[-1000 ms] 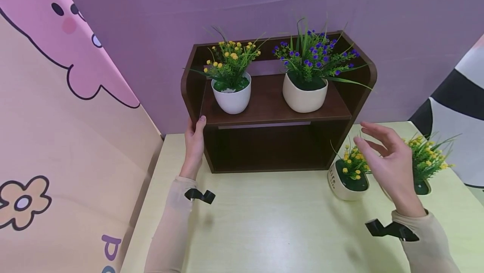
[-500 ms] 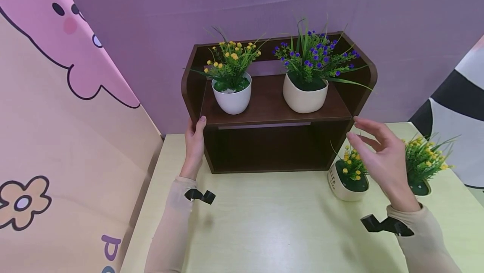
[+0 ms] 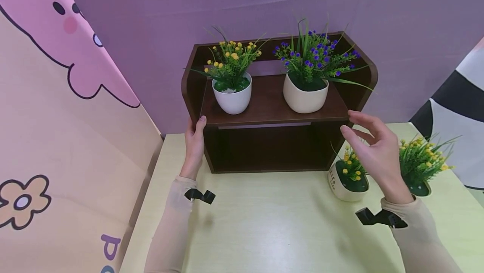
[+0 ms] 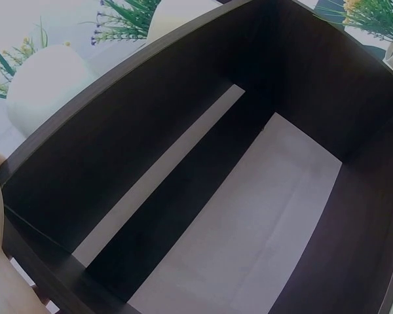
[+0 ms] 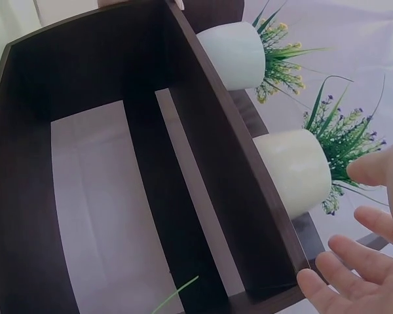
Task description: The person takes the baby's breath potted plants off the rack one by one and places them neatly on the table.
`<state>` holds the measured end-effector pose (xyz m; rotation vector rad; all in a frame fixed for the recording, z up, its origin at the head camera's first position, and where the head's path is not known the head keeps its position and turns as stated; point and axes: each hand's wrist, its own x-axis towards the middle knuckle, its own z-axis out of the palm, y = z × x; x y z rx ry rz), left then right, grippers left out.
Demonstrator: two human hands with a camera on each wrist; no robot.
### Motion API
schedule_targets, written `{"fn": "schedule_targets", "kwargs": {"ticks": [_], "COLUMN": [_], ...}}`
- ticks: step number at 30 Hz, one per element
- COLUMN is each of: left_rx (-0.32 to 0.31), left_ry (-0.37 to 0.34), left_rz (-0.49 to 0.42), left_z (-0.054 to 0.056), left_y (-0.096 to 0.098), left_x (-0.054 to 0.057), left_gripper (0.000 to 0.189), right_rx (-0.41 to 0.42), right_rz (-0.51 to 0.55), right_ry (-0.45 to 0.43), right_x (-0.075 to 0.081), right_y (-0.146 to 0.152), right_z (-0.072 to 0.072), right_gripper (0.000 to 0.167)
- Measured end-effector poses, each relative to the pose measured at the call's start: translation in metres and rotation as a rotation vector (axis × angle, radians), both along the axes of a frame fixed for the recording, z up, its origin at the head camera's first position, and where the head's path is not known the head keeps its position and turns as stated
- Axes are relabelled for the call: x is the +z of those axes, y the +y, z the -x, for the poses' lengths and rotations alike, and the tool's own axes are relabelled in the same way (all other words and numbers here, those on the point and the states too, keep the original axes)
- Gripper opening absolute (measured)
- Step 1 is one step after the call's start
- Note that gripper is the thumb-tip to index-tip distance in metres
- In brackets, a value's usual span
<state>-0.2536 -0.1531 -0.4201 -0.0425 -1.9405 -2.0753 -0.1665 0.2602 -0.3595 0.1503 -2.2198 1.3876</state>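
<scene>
A dark brown wooden shelf (image 3: 264,107) stands against the purple wall, with a bare lower compartment. My left hand (image 3: 194,145) grips its left side panel, thumb at the front edge by the upper board and the fingers mostly hidden behind the panel. On the upper board sit a white pot (image 3: 232,101) of yellow flowers and, to its right, a cream pot (image 3: 304,96) of blue-purple flowers. My right hand (image 3: 378,151) holds nothing; its fingers are spread and slightly bent, fingertips right at the shelf's right front edge. In the right wrist view those fingers (image 5: 354,255) overlap that corner.
A lettered cream pot (image 3: 345,188) with yellow flowers stands on the pale table (image 3: 257,222) beside the shelf's right foot. Another yellow-flowered plant (image 3: 423,159) stands further right, partly behind my right hand. A printed panel (image 3: 75,147) borders the table at left.
My right hand has moved left and slightly up, from over the yellow-flowered pots to the shelf's right front edge. My left hand and the shelf stay put.
</scene>
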Motion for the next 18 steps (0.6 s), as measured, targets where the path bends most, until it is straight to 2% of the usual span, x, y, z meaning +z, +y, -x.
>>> {"fn": "schedule_targets", "kwargs": {"ticks": [12,18], "left_rx": [0.007,-0.002], "left_ry": [-0.003,-0.004], "left_rz": [-0.018,-0.013], "left_z": [0.0,0.0], "left_y": [0.0,-0.001], "left_x": [-0.001,0.0], "left_gripper": [0.053,0.054], "right_rx": [0.034,0.069], "right_rz": [-0.032,-0.008], "right_ry": [0.026,0.029], "right_x": [0.008,0.011], "right_y": [-0.008,-0.012], "right_z": [0.012,0.018], "right_gripper": [0.044,0.043]}}
